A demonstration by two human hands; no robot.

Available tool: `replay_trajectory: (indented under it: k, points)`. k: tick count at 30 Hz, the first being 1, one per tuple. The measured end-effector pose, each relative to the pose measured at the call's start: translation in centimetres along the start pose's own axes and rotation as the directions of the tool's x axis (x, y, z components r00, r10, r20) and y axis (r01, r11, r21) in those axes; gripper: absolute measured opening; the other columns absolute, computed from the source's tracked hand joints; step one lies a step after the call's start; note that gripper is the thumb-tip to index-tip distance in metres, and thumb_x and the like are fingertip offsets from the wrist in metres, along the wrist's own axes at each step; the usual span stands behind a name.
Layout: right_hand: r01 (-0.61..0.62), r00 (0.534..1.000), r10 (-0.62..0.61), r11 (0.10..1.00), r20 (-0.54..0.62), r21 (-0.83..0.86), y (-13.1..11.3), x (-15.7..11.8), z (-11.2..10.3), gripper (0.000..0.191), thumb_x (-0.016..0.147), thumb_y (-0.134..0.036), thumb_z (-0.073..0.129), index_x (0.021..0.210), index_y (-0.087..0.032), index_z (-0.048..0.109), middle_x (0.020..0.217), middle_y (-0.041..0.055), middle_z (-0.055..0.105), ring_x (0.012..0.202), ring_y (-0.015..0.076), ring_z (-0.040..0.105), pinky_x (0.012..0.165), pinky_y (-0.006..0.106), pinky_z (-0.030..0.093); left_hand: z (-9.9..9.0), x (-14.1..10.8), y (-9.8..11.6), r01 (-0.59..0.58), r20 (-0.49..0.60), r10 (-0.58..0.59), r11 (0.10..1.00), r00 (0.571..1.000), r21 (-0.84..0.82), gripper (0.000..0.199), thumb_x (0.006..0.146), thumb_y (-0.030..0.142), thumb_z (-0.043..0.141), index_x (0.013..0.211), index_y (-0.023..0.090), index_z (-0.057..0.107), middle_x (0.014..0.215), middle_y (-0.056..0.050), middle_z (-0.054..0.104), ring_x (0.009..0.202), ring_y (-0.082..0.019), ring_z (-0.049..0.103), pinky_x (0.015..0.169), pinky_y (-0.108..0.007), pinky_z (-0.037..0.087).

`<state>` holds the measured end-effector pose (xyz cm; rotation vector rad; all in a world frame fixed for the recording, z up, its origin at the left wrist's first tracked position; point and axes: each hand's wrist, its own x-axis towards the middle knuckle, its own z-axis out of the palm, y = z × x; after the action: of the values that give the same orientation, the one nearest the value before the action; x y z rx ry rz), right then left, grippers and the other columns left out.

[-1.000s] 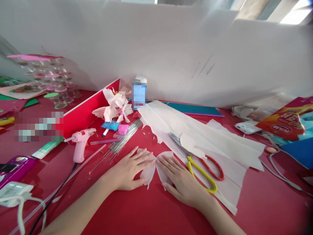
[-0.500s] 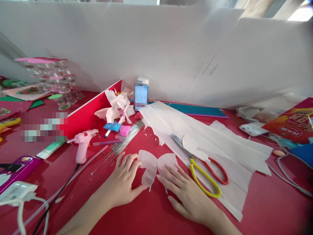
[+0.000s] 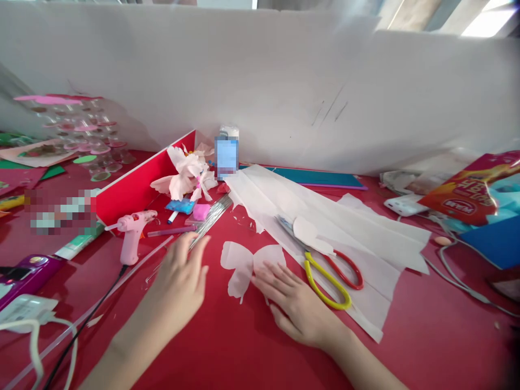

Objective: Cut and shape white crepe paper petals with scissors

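Note:
A white paper butterfly-wing cutout [image 3: 236, 265] lies flat on the red tabletop. My right hand [image 3: 294, 309] rests palm down with fingers spread over its right half, covering much of it. Off to the left, my left hand [image 3: 181, 279] is lifted from the paper, fingers apart and nothing seen in it. Its fingertips are near a bundle of thin metal wires [image 3: 217, 212]. To the right, scissors with one yellow and one red handle [image 3: 328, 281] lie on a large white paper sheet [image 3: 365, 238], with a small white paper piece [image 3: 309, 234] over the blades.
A pink glue gun [image 3: 132, 235] with a black cord lies at left. Behind it are a white paper flower [image 3: 187, 173], a red-sided board [image 3: 138, 187] and a phone [image 3: 226, 157] upright. Stacked clear cups [image 3: 87, 130] stand far left; a snack bag [image 3: 467, 189] and cables are at right.
My left hand has left the cutout's left wing and moved left toward the wires. My right hand stays on the paper. The whole view has shifted slightly.

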<state>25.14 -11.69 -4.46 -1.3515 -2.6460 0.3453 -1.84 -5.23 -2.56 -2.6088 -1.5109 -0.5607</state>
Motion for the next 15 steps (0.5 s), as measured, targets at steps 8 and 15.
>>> replay_trajectory:
  k: [8,15]
  points:
    - [-0.177,0.980,0.165,0.978,-0.110,-0.115,0.9,0.4,0.7,0.055,0.089,-0.017,0.037,0.143,-0.010,0.041,0.148,0.0112,0.039,0.138,0.0330,0.033,0.109,0.064,0.030,4.2,2.8,1.3,-0.352,0.277,0.426,0.894,0.861,-0.279,0.053,0.098,0.034,0.037,0.148,0.018,0.031,0.156,-0.008,0.032,0.143,-0.024,0.027,0.117,-0.042,0.026]
    - [-0.173,0.981,0.159,0.976,-0.112,-0.130,0.7,0.4,0.5,0.054,0.088,-0.015,0.036,0.141,-0.011,0.043,0.146,0.0105,0.043,0.136,0.0315,0.039,0.110,0.064,0.027,5.2,2.8,0.3,-0.338,0.277,0.434,0.880,0.857,-0.334,0.052,0.100,0.034,0.031,0.150,0.021,0.024,0.157,-0.005,0.027,0.145,-0.021,0.022,0.117,-0.042,0.026]
